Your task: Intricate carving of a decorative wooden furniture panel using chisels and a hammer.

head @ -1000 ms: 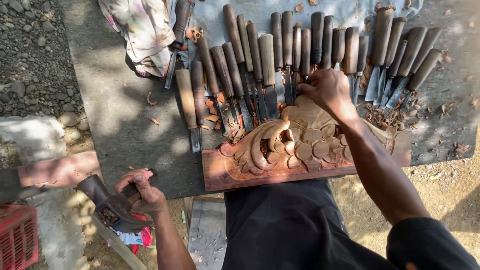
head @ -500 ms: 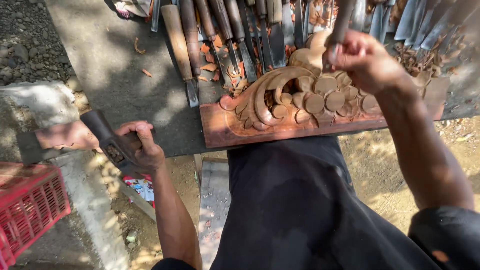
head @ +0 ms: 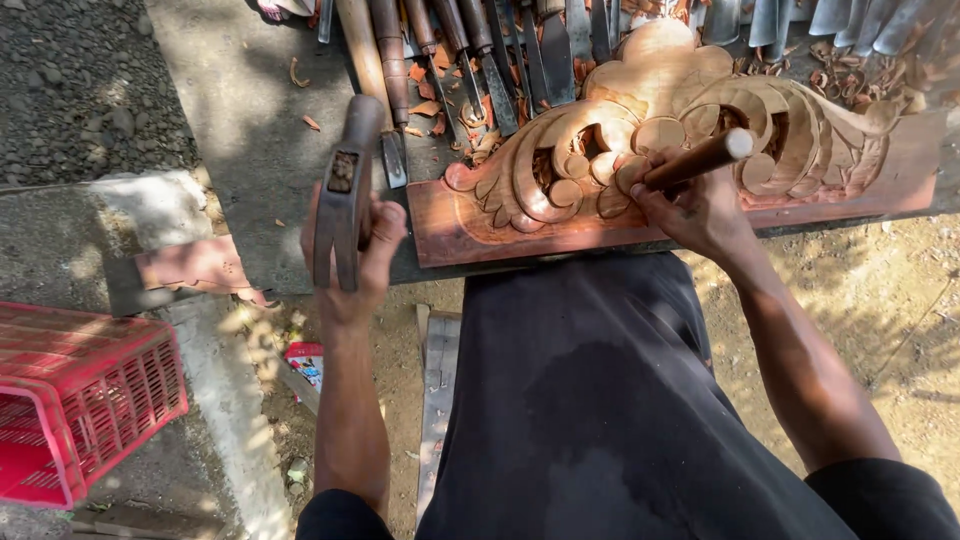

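The left hand was closed around the handle of a dark, blocky wooden mallet, its head raised above the grey work surface and well apart from the carving. The right hand was wrapped tight around a round-handled wooden chisel, held at a slant with its blade end hidden behind the fingers, down among the scrolls of the reddish-brown carved wooden panel. That panel lay flat along the near edge of the surface, just beyond the person's lap in dark cloth.

The main risk looked to be a misplaced blow: the mallet had some way to travel to the small butt of the chisel, and a glancing strike could land on the knuckles gripping just below it. A blow too heavy, or a blade set at the wrong angle (it could not be seen), might split off one of the thin curled leaves. The panel seemed unclamped, so it could slide toward the row of spare chisels lying just behind it, among orange wood chips.
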